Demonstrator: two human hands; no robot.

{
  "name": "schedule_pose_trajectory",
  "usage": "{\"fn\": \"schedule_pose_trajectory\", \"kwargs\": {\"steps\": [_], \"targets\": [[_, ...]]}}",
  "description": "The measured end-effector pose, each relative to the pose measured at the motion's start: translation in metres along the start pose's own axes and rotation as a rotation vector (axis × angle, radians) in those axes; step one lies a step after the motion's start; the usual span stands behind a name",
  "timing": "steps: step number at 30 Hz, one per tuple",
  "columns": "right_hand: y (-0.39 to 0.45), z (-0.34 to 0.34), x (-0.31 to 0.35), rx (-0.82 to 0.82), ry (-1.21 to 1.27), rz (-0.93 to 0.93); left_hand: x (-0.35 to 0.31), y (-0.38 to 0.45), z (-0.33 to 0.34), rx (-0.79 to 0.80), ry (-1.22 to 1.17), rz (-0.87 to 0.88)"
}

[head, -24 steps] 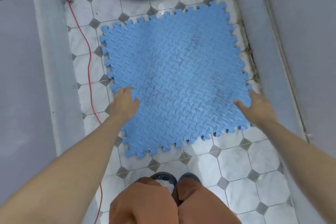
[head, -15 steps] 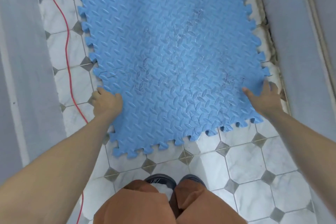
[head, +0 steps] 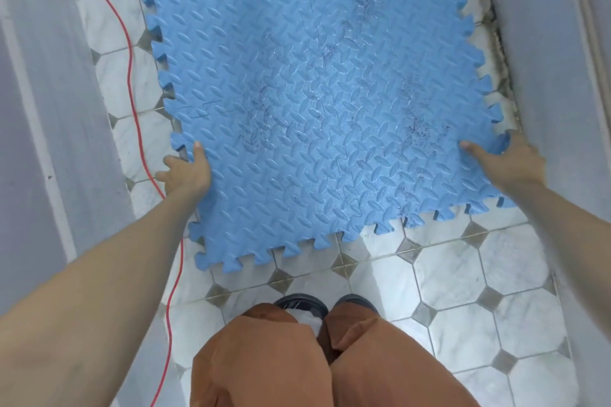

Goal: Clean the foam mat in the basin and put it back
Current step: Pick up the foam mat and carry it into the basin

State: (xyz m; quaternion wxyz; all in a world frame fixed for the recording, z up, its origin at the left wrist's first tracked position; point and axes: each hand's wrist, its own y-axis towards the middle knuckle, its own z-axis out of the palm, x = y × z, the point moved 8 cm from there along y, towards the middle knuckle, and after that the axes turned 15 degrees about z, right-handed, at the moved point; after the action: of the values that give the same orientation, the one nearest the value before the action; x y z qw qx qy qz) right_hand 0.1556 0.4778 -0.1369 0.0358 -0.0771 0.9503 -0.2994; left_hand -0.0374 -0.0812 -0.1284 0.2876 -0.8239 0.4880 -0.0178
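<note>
A blue foam mat (head: 317,102) with jigsaw edges and a ribbed pattern fills the upper middle of the head view, over the tiled floor. Dark dirt marks show on its surface. My left hand (head: 186,172) grips its left edge, thumb on top and fingers under the rim. My right hand (head: 509,165) grips the right edge the same way. The near edge looks raised off the tiles. The mat's far edge is cut off by the frame. No basin is in view.
White octagonal floor tiles (head: 456,277) with grey insets lie below. A red cable (head: 132,82) runs along the floor at the left. Grey walls (head: 39,109) close in on both sides. My orange trousers (head: 297,357) and dark shoes are at the bottom.
Both hands slid from the mat's top surface outward to its side edges and closed on them. The view dipped, so the mat looks larger and the white appliance at the top has left the frame.
</note>
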Motion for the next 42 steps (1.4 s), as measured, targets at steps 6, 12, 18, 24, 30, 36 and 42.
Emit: {"fn": "schedule_pose_trajectory", "kwargs": {"steps": [6, 12, 18, 24, 30, 36, 42], "targets": [[-0.072, -0.069, -0.005, -0.02, 0.117, 0.059, -0.028, -0.03, -0.102, -0.033, 0.009, 0.12], [-0.151, -0.15, -0.014, -0.015, 0.068, 0.078, -0.055, -0.077, -0.198, -0.049, -0.002, 0.231], [-0.22, -0.199, -0.031, -0.042, 0.003, 0.046, -0.055, -0.118, -0.266, -0.032, 0.074, 0.279], [-0.299, -0.252, -0.069, -0.02, 0.007, 0.049, -0.065, -0.17, -0.344, 0.015, 0.195, 0.317], [-0.404, -0.325, -0.118, -0.001, 0.101, 0.102, -0.096, -0.224, -0.439, 0.052, 0.281, 0.443], [-0.498, -0.379, -0.17, -0.034, 0.162, 0.224, -0.134, -0.27, -0.501, 0.099, 0.296, 0.566], [-0.579, -0.39, -0.233, -0.047, 0.24, 0.427, -0.19, -0.3, -0.532, 0.188, 0.342, 0.74]]}}
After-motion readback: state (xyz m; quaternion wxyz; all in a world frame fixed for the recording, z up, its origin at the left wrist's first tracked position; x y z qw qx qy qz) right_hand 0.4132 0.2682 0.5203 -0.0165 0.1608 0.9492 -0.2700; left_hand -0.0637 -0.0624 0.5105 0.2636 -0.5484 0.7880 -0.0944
